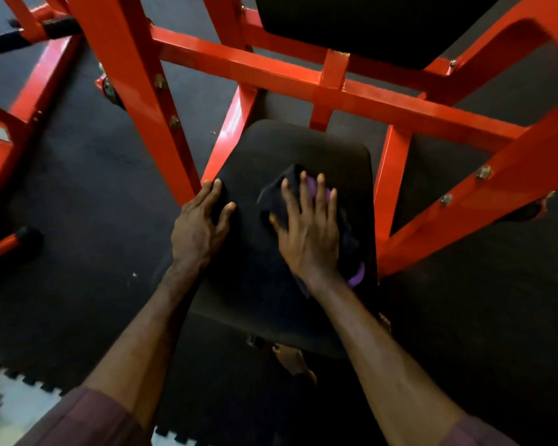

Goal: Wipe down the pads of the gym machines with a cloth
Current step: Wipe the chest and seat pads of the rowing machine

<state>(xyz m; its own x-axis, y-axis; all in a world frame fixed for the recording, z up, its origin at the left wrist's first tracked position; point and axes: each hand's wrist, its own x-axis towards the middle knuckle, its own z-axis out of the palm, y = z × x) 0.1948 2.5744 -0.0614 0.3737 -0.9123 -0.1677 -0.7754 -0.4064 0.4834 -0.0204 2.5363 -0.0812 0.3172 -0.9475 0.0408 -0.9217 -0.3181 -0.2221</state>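
Two bare hands lie on the black seat pad (pixel 248 278) of the red-framed machine (pixel 271 72). The right hand (pixel 310 236), fingers straight and fanned toward twelve o'clock, presses flat on a dark cloth (pixel 279 194) with purple showing, at the pad's three o'clock side. The left hand (pixel 197 226), fingers relaxed and slightly spread, rests on the pad's nine o'clock edge, holding nothing.

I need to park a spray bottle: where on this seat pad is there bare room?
Bare: the seat pad beyond the cloth, and its near end. Crowded: mid-pad, under left hand and right hand.
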